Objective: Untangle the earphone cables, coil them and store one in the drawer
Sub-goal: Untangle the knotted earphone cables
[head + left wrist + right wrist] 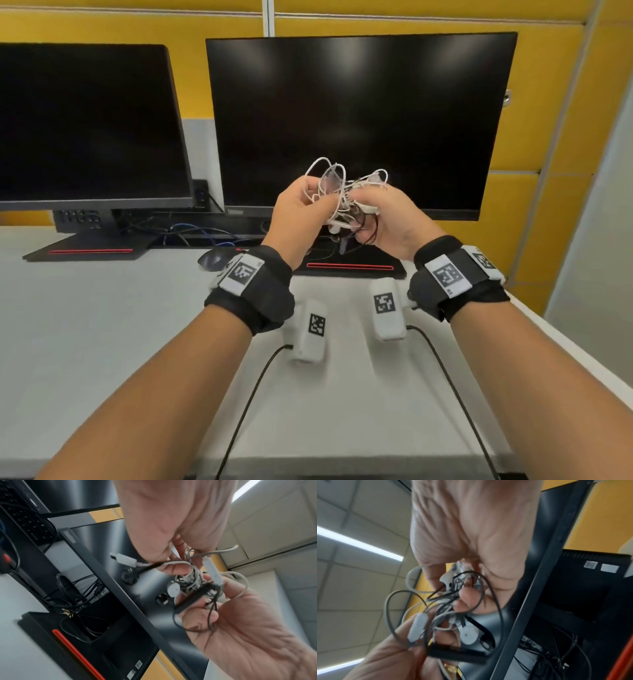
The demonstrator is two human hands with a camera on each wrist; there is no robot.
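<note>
Both hands hold one tangle of earphone cables (343,202) in the air in front of the right monitor. A white cable (188,561) and a thin black cable (494,595) are knotted together. My left hand (320,204) pinches white strands at the left of the knot; its fingers (176,566) curl round a strand beside the white plug (124,559). From the right, my right hand (364,205) grips the bundle, with black loops hanging under its palm (240,622). A white inline remote (418,627) and a white earbud (469,635) show. No drawer is in view.
Two dark monitors (359,120) (89,123) stand at the back of a white desk (102,325), their black stands (89,250) and loose cables (191,233) behind. A dark mouse (214,258) lies under my left wrist. Yellow wall panels (555,102) lie beyond.
</note>
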